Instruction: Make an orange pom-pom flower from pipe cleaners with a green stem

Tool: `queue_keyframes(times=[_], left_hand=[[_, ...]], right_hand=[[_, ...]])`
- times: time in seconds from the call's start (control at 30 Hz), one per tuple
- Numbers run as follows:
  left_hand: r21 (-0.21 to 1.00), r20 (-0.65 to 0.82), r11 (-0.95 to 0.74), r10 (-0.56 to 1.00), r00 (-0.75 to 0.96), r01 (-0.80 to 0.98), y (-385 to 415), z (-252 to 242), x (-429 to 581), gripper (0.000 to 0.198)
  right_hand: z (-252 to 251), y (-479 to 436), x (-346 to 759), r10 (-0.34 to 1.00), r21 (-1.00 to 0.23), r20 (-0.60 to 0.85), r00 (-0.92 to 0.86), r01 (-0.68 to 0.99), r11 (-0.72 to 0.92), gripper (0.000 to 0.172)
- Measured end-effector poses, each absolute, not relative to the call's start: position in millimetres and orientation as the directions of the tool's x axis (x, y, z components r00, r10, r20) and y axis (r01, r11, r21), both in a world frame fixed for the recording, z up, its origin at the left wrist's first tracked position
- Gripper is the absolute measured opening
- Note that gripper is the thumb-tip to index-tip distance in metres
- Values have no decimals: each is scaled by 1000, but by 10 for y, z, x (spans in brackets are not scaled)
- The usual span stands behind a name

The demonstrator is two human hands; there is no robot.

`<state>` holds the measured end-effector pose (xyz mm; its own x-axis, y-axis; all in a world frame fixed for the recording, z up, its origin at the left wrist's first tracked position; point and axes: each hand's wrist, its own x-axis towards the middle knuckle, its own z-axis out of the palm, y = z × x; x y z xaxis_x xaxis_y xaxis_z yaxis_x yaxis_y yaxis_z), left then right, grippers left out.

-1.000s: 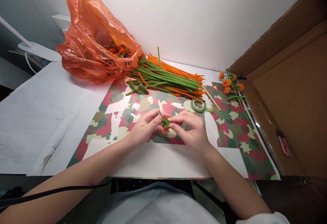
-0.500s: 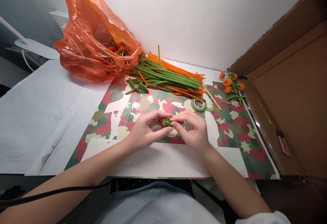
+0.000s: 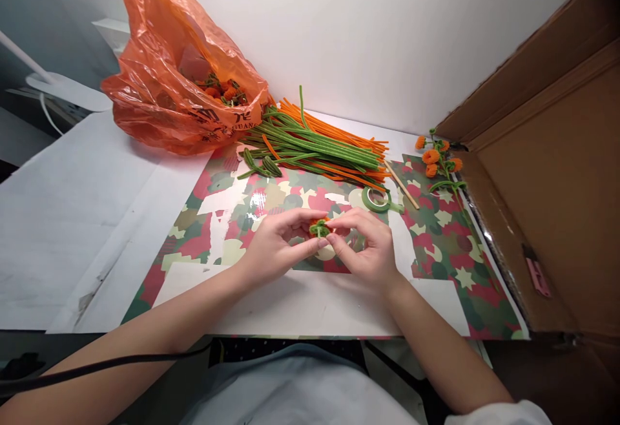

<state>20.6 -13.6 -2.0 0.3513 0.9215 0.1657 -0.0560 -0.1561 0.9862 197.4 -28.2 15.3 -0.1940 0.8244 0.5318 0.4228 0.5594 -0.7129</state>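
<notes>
Between my two hands, above the patterned mat (image 3: 232, 238), is a small pipe-cleaner flower (image 3: 320, 228), orange with a green looped part facing me. My left hand (image 3: 276, 244) pinches it from the left with thumb and fingers. From the right, my right hand (image 3: 365, 244) holds its edge between thumb and fingertips. Part of the orange side is hidden behind the green loops and my fingers. Just beyond my right hand lies a roll of green tape (image 3: 376, 200).
Green pipe cleaners (image 3: 320, 144) and orange pipe cleaners (image 3: 334, 128) lie bundled at the back. Coiled green pieces (image 3: 264, 165), a wooden stick (image 3: 403, 186) and a finished orange flower stem (image 3: 431, 157) lie around. An orange plastic bag (image 3: 159, 102) holds more flowers. A cardboard box (image 3: 552, 154) borders the right.
The flower has turned slightly in my fingers, so its green loops and orange edge show more. My right fingers have shifted a little on its edge; the other things stay put.
</notes>
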Motion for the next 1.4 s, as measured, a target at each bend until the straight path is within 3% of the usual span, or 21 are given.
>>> queue_keyframes(times=[0.2, 0.4, 0.63, 0.87, 1.03, 1.4], left_hand=[[986, 166, -165, 917, 364, -35, -140, -26, 193, 30], [968, 225, -251, 892, 392, 17, -147, -12, 199, 30], [930, 289, -352, 878, 382, 106, -163, 13, 219, 25], [903, 351, -419, 847, 399, 94, -165, -5, 210, 32], [822, 432, -546, 781, 451, 158, -130, 21, 174, 20], [712, 525, -653, 739, 423, 258, -150, 30, 206, 19]], right_hand=[[152, -268, 1981, 803, -676, 564, -192, 451, 583, 11], [116, -235, 1983, 603, -386, 748, -278, 557, 736, 12], [84, -247, 1967, 524, -260, 810, -262, 640, 723, 12], [80, -263, 1924, 498, -237, 837, -229, 669, 705, 14], [75, -261, 1931, 494, -243, 834, -246, 640, 729, 15], [44, -234, 1964, 484, -221, 826, -289, 624, 750, 11]])
